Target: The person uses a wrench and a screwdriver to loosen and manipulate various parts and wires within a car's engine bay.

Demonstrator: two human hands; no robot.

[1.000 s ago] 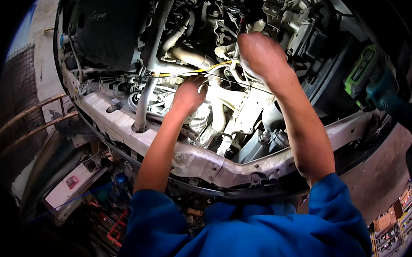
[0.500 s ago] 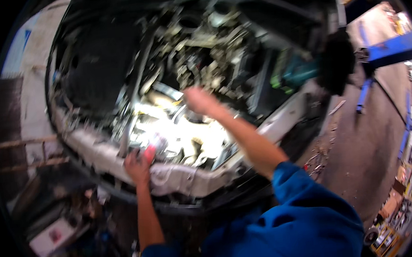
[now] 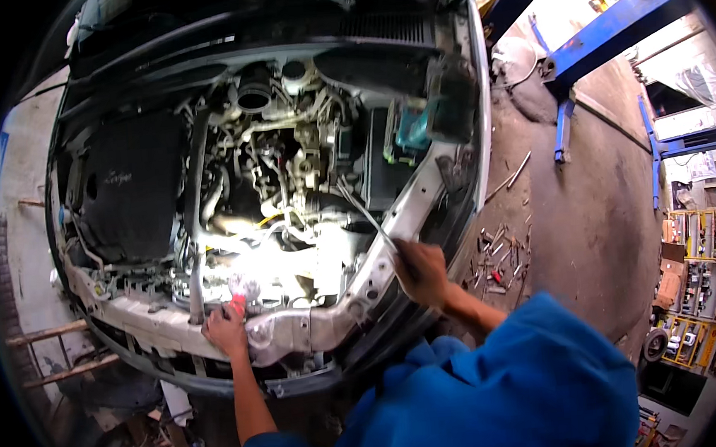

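My left hand (image 3: 224, 331) is at the white front crossmember (image 3: 283, 332) of an open engine bay, fingers curled on a small red object (image 3: 239, 303), apparently a light, beside a brightly lit patch. My right hand (image 3: 420, 273) grips a long, slim metal tool (image 3: 370, 218) that points up and left over the bay's right side. Around them are a metal pipe (image 3: 197, 268), a thin yellow line (image 3: 268, 220), hoses and engine parts. A dark plastic cover (image 3: 131, 185) fills the left of the bay.
A teal and black power tool (image 3: 414, 128) lies at the bay's right side. To the right stands a blue lift (image 3: 602, 28); scattered hand tools (image 3: 502, 259) lie on the floor (image 3: 566, 234), with a yellow rack (image 3: 691, 237) beyond. A wooden ladder-like frame (image 3: 46, 335) is at the left.
My view has swung toward the right, showing more floor. My left hand has moved to the front crossmember and red object; my right hand has drawn back rightward, now with the slim tool visible.
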